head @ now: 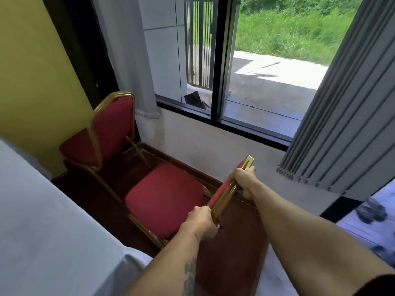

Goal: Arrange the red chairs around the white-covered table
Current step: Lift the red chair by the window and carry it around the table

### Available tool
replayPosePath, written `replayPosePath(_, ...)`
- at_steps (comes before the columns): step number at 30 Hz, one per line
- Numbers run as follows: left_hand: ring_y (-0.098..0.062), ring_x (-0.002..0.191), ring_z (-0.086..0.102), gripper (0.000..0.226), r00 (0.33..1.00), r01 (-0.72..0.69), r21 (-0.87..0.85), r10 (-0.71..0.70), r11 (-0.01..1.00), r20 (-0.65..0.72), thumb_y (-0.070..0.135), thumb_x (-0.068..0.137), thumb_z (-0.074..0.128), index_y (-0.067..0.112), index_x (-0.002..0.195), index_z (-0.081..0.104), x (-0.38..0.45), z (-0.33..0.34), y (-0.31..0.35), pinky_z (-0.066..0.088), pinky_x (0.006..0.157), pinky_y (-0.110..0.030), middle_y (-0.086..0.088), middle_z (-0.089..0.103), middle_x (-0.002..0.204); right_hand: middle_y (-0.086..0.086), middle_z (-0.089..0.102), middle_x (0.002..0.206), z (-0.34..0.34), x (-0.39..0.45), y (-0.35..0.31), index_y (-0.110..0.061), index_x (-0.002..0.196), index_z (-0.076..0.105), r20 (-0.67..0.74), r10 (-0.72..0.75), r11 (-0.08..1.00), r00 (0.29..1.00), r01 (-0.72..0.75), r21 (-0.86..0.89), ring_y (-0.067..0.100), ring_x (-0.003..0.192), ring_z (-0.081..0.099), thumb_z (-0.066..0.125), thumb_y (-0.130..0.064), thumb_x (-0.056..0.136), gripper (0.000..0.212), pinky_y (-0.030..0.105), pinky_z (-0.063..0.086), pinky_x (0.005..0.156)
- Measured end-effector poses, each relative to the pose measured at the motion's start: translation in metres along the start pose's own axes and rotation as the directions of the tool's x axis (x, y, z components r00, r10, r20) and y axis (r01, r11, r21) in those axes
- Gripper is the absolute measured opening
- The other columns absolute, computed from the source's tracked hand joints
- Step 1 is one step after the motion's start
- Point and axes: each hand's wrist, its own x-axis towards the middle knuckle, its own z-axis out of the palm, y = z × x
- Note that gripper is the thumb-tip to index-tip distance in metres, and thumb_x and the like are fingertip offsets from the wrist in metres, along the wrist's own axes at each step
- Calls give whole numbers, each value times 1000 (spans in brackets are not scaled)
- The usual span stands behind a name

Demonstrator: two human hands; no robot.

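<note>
A red padded chair [164,199] with a gold frame stands on the dark floor in the middle of the view, its seat facing left. My left hand [201,221] grips the near side of its backrest, and my right hand [245,180] grips the far side near the top. A second red chair [106,129] stands farther back by the yellow wall, next to the window. The white-covered table [42,221] fills the lower left, its edge close to the held chair's seat.
A large window [215,60] with a dark frame runs along the far wall above a low white sill. Grey curtains [342,114] hang at the right, a pale curtain at the left. Another white cloth shows at the bottom right.
</note>
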Motion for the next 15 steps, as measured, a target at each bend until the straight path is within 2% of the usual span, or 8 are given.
replayPosePath(4,-31,109,63,35,998,58,-1,-58,998,-27,34,81,59,20,113,63,3,-7,-1,53,91,-39,-6,63,116,23,60,106,16,11,-15,-15,131,31,114,-13,999,993,19,-48,31,70,66,63,5,78,65,35,55,44)
replayPosePath(7,-31,110,63,40,993,111,-34,-112,993,-43,36,80,58,18,115,63,13,-18,-1,53,93,-40,-8,64,119,24,62,105,35,27,-31,-13,134,29,187,-30,996,982,44,-76,32,72,66,59,6,79,66,42,59,51)
replayPosePath(11,-31,113,63,45,971,218,-89,-225,972,-84,32,81,61,16,123,62,35,-30,7,52,96,-40,-8,64,123,25,60,104,57,51,-54,-14,140,21,306,-24,988,952,70,-139,31,70,65,61,5,77,78,34,54,40)
replayPosePath(13,-31,114,62,46,953,276,-132,-289,952,-94,30,82,62,16,126,61,47,-33,15,52,93,-37,-8,64,123,22,59,99,66,69,-63,-13,141,20,358,-22,983,933,84,-160,31,69,65,63,6,76,80,37,57,46)
replayPosePath(15,-29,114,62,46,934,320,-174,-341,931,-110,30,82,61,18,126,61,60,-33,25,49,87,-35,-6,63,123,22,59,101,72,89,-72,-14,143,19,410,-8,976,912,96,-196,32,76,67,65,5,76,84,43,61,58)
